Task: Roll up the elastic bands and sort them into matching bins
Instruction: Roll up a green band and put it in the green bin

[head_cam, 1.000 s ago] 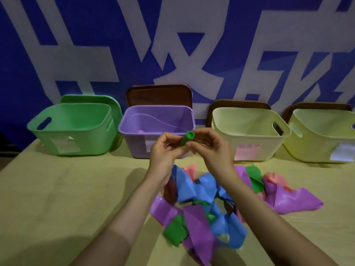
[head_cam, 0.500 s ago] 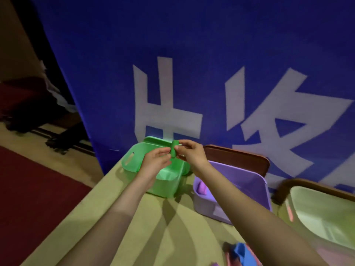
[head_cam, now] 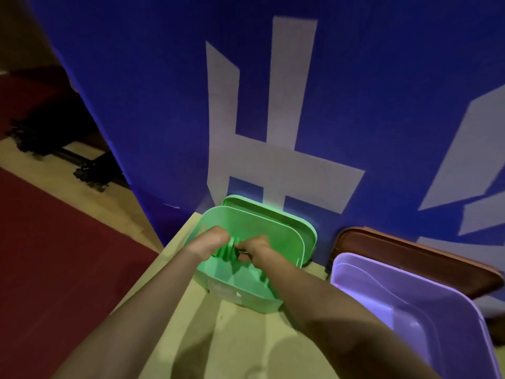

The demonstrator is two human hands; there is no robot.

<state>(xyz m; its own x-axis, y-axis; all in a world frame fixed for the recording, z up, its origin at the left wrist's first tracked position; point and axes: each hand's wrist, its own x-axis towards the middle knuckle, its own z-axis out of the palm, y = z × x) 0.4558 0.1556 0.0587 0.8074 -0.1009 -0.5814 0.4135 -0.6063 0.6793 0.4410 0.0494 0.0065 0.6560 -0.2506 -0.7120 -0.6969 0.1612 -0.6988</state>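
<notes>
Pinching the rolled green elastic band (head_cam: 230, 248) in left grip (head_cam: 210, 241) and right grip (head_cam: 254, 248) over the green plastic bin (head_cam: 243, 295), I risk it springing open on release.

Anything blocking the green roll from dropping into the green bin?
Nothing visible. The left hand and right hand hold the green roll over the open green bin; its lid leans behind, off the opening.
</notes>
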